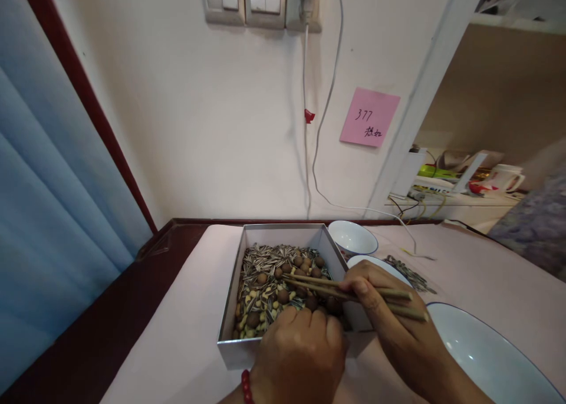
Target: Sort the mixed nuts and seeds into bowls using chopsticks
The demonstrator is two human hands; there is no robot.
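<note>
My right hand grips a pair of wooden chopsticks whose tips meet among brown balls in a silver-edged box. Striped sunflower seeds, yellow beans and round brown balls lie mixed inside it. At the near wall, my left hand, with a red bead bracelet at the wrist, curls its fingers over the rim. Its thumb and fingertips are hidden. Whether the chopsticks pinch a ball cannot be made out.
A small white bowl stands behind the box's right corner. Another white bowl is partly behind my right hand, with a large bowl at right. Loose striped seeds lie on the pale tabletop. A white cable trails from the wall.
</note>
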